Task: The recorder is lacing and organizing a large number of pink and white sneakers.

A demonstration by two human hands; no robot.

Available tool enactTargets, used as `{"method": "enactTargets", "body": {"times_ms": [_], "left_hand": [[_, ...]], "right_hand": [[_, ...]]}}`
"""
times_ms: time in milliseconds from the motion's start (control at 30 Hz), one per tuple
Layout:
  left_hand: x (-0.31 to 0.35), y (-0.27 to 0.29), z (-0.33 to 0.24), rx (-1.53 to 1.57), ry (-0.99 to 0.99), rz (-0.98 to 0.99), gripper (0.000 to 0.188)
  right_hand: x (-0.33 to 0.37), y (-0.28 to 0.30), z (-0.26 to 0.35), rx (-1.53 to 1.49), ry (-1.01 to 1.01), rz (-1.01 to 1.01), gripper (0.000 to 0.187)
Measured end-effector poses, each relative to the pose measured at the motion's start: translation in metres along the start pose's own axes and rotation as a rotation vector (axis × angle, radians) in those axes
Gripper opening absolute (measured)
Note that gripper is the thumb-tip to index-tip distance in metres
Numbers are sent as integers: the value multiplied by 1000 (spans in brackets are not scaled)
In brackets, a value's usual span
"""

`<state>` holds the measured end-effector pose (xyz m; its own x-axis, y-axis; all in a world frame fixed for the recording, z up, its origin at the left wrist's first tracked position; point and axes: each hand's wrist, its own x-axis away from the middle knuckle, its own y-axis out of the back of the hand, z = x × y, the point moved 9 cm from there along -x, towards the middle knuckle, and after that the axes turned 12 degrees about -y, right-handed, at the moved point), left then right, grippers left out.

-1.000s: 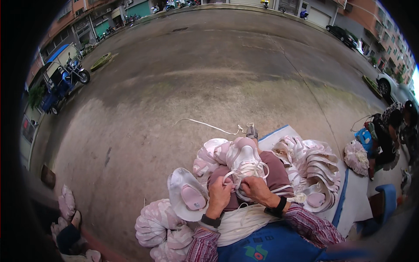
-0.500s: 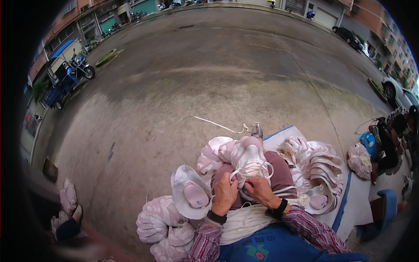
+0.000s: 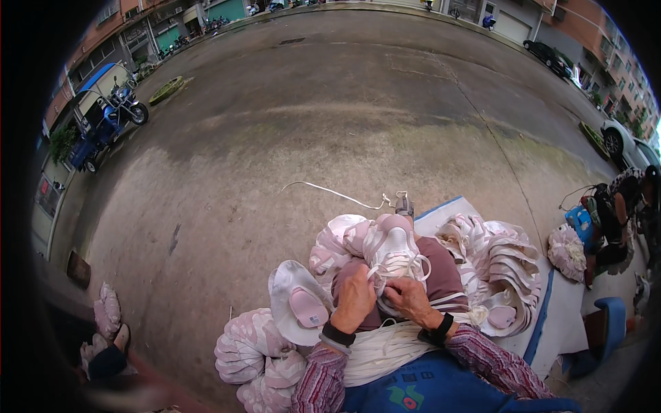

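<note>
A white and pink shoe upper lies across my lap, its toe pointing away from me, with white lace threaded over its front. At its near end my left hand is closed, pinching the white shoelace near the left side of the opening. Close beside it, my right hand is curled with its fingertips pressed together at the upper's near edge; what they grip is hidden. A loop of lace stands up to the right of the tongue. A thick bundle of white shoelaces rests on my lap over a blue apron.
Nested pink and white uppers are piled at my left, beside one upper with a pink insole. More stacked uppers lie on a pale sheet at right. A loose lace trails on the concrete. People sit at far right.
My left hand has shifted very slightly, its wrist and forearm moving a little left. The right hand and the upper stay almost where they were.
</note>
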<state>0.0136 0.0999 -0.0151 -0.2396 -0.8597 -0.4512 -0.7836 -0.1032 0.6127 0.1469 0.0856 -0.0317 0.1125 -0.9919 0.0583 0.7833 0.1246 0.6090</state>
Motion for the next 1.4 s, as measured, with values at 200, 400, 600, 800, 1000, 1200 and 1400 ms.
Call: {"method": "enactTargets", "body": {"times_ms": [200,400,600,800,1000,1200,1400], "left_hand": [[6,-9,26,67,178,46,10],[4,-9,25,83,172,52,10],[0,-9,17,59,113,48,12],[2,-13,10,36,114,53,16],[6,-13,-9,44,96,-19,18],[21,-20,6,198,147,-51,36],[39,-12,19,283,231,-216,39]], "right_hand": [[-1,-1,-5,-7,-10,0,16],[-2,-1,-6,3,-2,-12,15],[-1,-3,-8,-9,-16,2,15],[-2,-3,-7,-47,-58,8,16],[-3,-2,-4,-45,-25,-8,17],[-2,-4,-4,108,16,-56,13],[9,21,21,387,130,-98,12]]}}
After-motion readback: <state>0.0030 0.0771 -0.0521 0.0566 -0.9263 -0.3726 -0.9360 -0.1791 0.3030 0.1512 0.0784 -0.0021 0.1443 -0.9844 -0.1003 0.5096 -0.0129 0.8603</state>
